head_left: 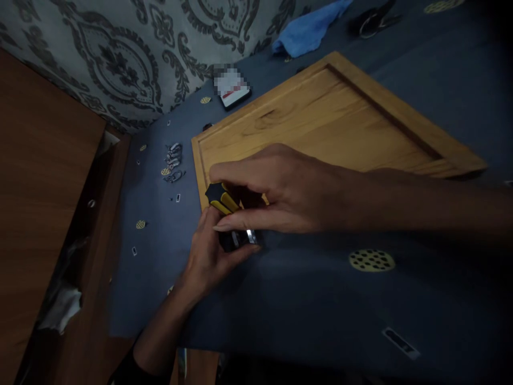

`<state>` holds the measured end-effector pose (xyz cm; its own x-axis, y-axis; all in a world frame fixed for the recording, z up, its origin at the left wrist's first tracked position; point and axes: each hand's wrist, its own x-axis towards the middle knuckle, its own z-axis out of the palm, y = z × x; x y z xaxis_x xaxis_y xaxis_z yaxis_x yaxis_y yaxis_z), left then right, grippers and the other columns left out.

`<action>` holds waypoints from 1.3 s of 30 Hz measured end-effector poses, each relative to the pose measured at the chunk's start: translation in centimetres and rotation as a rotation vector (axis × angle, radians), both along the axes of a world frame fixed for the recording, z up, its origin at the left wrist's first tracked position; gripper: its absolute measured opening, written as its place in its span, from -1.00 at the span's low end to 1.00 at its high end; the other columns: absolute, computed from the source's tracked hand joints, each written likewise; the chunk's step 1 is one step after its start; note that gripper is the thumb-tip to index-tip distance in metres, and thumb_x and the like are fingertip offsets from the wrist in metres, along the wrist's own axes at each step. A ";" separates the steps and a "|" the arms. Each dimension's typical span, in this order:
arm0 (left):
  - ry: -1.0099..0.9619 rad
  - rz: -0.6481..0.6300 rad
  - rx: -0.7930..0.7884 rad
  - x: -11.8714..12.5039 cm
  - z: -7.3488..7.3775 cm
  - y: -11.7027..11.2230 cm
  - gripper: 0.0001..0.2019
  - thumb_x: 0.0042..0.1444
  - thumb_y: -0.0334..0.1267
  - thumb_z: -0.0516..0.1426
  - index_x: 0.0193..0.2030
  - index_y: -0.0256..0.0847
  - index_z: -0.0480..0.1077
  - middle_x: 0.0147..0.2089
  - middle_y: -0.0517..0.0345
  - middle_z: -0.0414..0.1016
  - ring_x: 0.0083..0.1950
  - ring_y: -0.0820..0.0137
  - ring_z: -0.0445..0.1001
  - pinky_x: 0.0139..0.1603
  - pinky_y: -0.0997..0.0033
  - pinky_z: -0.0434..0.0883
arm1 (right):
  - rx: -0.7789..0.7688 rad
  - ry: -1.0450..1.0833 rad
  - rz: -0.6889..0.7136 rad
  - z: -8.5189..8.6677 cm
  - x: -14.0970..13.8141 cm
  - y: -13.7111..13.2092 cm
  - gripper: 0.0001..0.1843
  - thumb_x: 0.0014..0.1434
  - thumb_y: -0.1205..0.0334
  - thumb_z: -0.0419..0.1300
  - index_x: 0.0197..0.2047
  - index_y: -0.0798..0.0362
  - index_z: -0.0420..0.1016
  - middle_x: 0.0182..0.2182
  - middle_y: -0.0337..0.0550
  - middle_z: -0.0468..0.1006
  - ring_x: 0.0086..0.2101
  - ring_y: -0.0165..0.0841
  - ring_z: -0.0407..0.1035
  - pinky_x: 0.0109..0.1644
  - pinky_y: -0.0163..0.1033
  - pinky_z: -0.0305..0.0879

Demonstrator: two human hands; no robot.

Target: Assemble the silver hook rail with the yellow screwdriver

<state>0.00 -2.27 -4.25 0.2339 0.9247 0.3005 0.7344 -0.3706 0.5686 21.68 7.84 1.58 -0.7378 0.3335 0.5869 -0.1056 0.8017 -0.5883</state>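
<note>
My right hand (276, 187) is closed around a screwdriver (224, 199) with a yellow and black handle, whose butt end points up and to the left. Its tip is hidden under my fingers. Just below, my left hand (208, 251) curls thumb and fingers around a shiny metal fitting (250, 236), which is mostly covered, so its exact kind does not show. Both hands meet at the near left edge of a framed wooden panel (312, 128) lying flat on a dark blue cloth (304, 310).
Several small metal fittings (173, 160) lie in a cluster left of the panel. Beyond it are a white and black box (232, 88), a blue rag (310, 32) and a dark tool (371, 22), perhaps pliers. A brown wooden cabinet (44, 176) stands along the left.
</note>
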 end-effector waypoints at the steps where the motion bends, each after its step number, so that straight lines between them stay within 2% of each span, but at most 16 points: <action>1: 0.001 0.008 0.003 0.0 -0.1 0.0 -0.54 0.18 0.13 0.42 -0.08 -0.15 0.41 -0.13 0.11 0.52 -0.11 0.22 0.57 -0.18 0.25 0.52 | 0.007 0.008 -0.007 -0.1 0.0 -0.1 -0.74 0.50 0.20 0.25 -0.21 0.00 0.25 -0.43 -0.45 0.32 -0.46 -0.51 0.23 -0.32 -0.30 0.13; 8: 0.023 0.008 -0.021 0.2 0.3 0.2 -0.55 0.18 0.12 0.43 -0.09 -0.16 0.44 -0.13 0.09 0.54 -0.07 0.18 0.58 -0.15 0.21 0.55 | 0.042 0.007 -0.174 -0.3 -0.4 -1.1 -0.77 0.49 0.14 0.28 -0.17 0.01 0.33 -0.44 -0.45 0.31 -0.46 -0.49 0.20 -0.29 -0.26 0.13; 12: 0.015 -0.006 0.000 0.3 0.4 0.2 -0.56 0.17 0.07 0.44 0.00 -0.14 0.48 -0.09 0.07 0.57 -0.03 0.14 0.59 -0.08 0.13 0.59 | 0.018 -0.002 -0.222 -0.1 -0.5 -1.6 -0.73 0.42 0.20 0.36 -0.21 0.02 0.32 -0.46 -0.47 0.32 -0.47 -0.50 0.23 -0.32 -0.25 0.12; 14: -0.008 0.009 -0.028 0.3 0.4 0.2 -0.54 0.16 0.04 0.45 0.05 -0.14 0.48 -0.03 0.03 0.58 0.01 0.11 0.60 -0.02 0.06 0.61 | -0.012 -0.024 -0.230 -0.1 -0.6 -1.5 -0.74 0.42 0.21 0.34 -0.23 0.01 0.33 -0.47 -0.45 0.33 -0.47 -0.49 0.24 -0.34 -0.24 0.10; 19: -0.026 0.006 -0.074 0.2 0.4 0.0 -0.54 0.15 0.03 0.46 0.02 -0.16 0.47 0.00 0.00 0.60 0.06 0.07 0.61 0.05 0.01 0.62 | -0.085 -0.040 -0.146 0.2 -0.6 -0.5 -0.79 0.40 0.13 0.32 -0.20 0.02 0.43 -0.39 -0.37 0.45 -0.41 -0.48 0.32 -0.37 -0.27 0.14; 21: -0.037 0.010 -0.060 0.3 0.5 -0.1 -0.51 0.13 0.02 0.48 0.03 -0.16 0.45 0.00 0.01 0.60 0.06 0.08 0.62 0.05 0.02 0.62 | -0.148 -0.082 -0.116 0.9 -0.1 -0.3 -0.82 0.40 0.10 0.32 -0.11 0.03 0.49 -0.35 -0.33 0.50 -0.37 -0.46 0.37 -0.36 -0.28 0.20; 24: -0.058 0.030 -0.086 0.3 0.6 -0.1 -0.45 0.10 -0.01 0.50 0.10 -0.13 0.42 0.01 0.03 0.58 0.03 0.13 0.63 0.00 0.10 0.63 | -0.254 -0.136 -0.058 2.3 0.9 -0.2 -0.87 0.44 0.20 0.25 -0.01 0.03 0.56 -0.32 -0.31 0.55 -0.36 -0.46 0.40 -0.32 -0.28 0.28; 26: -0.058 0.027 -0.130 0.3 0.6 -0.1 -0.44 0.09 -0.02 0.50 0.11 -0.11 0.40 0.01 0.05 0.57 0.01 0.15 0.63 -0.03 0.13 0.64 | -0.329 -0.157 0.010 2.9 1.3 0.0 -0.87 0.45 0.23 0.23 -0.04 0.03 0.60 -0.35 -0.32 0.57 -0.41 -0.47 0.41 -0.34 -0.30 0.32; 29: -0.067 0.011 -0.114 0.3 0.4 0.0 -0.42 0.09 0.00 0.50 0.14 -0.10 0.39 0.08 0.01 0.57 0.10 0.10 0.63 0.07 0.04 0.63 | -0.403 -0.151 0.083 2.9 1.3 0.2 -0.85 0.45 0.19 0.24 -0.14 0.01 0.64 -0.45 -0.35 0.56 -0.47 -0.48 0.43 -0.39 -0.31 0.34; 31: -0.070 0.006 -0.069 0.2 0.2 0.0 -0.39 0.09 0.01 0.50 0.16 -0.08 0.38 0.10 0.00 0.58 0.14 0.06 0.61 0.10 -0.01 0.63 | -0.369 -0.101 0.086 2.5 1.0 0.2 -0.81 0.44 0.20 0.26 -0.24 0.01 0.63 -0.51 -0.39 0.53 -0.48 -0.50 0.41 -0.41 -0.33 0.31; 34: -0.045 -0.008 -0.067 0.3 0.3 0.1 -0.44 0.13 0.01 0.48 0.15 -0.08 0.38 0.03 0.04 0.60 0.08 0.08 0.61 0.05 0.00 0.63 | -0.224 -0.026 -0.026 2.0 0.5 -0.2 -0.71 0.40 0.18 0.34 -0.38 0.02 0.52 -0.55 -0.42 0.42 -0.48 -0.52 0.31 -0.39 -0.32 0.23; 36: -0.020 -0.016 -0.079 0.4 0.6 0.2 -0.48 0.14 0.01 0.47 0.10 -0.10 0.40 -0.01 0.06 0.59 0.06 0.08 0.61 0.04 0.00 0.62 | -0.147 -0.023 -0.108 1.6 0.3 -0.6 -0.66 0.40 0.14 0.36 -0.40 0.02 0.45 -0.54 -0.43 0.36 -0.47 -0.52 0.25 -0.36 -0.31 0.19; 39: 0.003 -0.024 -0.078 0.4 0.8 0.2 -0.51 0.14 0.01 0.47 0.05 -0.11 0.42 -0.04 0.06 0.59 0.04 0.07 0.60 0.03 -0.01 0.62 | -0.091 0.008 -0.154 1.3 0.0 -1.3 -0.69 0.45 0.17 0.30 -0.35 0.00 0.38 -0.50 -0.45 0.33 -0.46 -0.53 0.23 -0.34 -0.32 0.17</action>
<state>0.43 -2.03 -3.42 0.2574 0.9393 0.2270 0.7276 -0.3430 0.5941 21.72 6.52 2.87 -0.6692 0.4941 0.5550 0.0093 0.7524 -0.6586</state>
